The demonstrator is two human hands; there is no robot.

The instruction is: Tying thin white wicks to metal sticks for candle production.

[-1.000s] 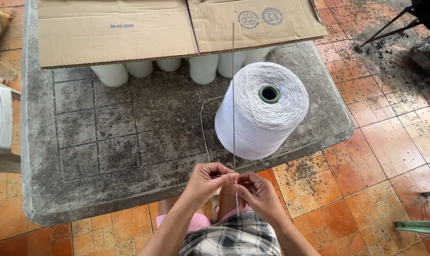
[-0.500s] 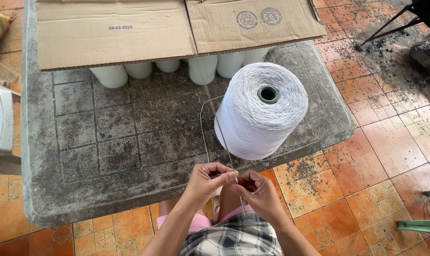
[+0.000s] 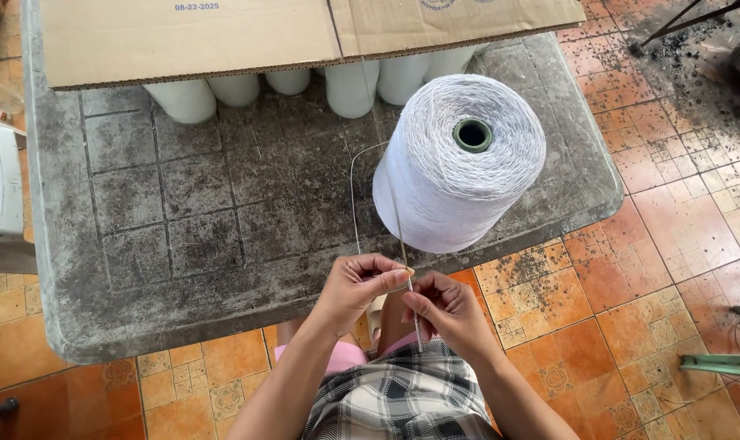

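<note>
At the near edge of the grey table (image 3: 166, 244), the left hand (image 3: 358, 289) and right hand (image 3: 443, 310) meet, both with fingertips pinched narrow on a thin long needle (image 3: 404, 253) and the white thread (image 3: 354, 204). The thread loops up to a large white yarn cone (image 3: 455, 167) standing just beyond the hands, right of centre. Small white cones (image 3: 350, 85) sit under a cardboard flap (image 3: 191, 41) at the far side.

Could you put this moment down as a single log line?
left hand: pinches thread | right hand: holds thin rod | yarn cone: upright on table
</note>
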